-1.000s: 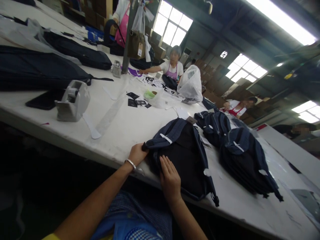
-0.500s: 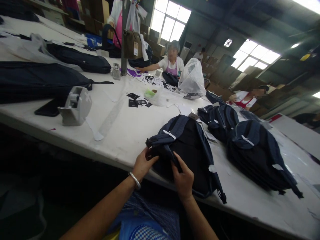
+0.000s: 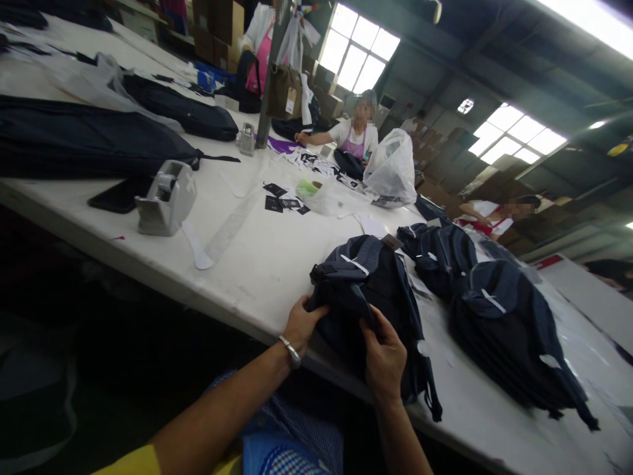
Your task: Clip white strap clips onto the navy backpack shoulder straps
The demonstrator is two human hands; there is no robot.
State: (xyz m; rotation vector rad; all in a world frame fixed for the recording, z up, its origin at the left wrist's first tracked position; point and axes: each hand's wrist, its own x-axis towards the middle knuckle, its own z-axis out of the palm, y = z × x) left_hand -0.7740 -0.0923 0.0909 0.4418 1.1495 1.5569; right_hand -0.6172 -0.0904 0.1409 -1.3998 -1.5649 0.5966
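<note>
Gripping near side of backpack (image 3: pixel 389 285): left hand (image 3: pixel 301 324) at left end, right hand (image 3: pixel 386 356) farther right; backpack mostly beyond both.

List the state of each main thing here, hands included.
Near backpack: lying straps up, held
Left hand: gripping its fabric
Right hand: gripping its fabric
Right-side backpacks: stacked, straps up
Brown bag: hanging, tagged
White plastic bag: upright, bulging
Black cards: loosely scattered
Near tape dispenser: standing upright

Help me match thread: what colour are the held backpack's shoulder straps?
Dark blue shoulder straps, clearest in the head view.
</note>
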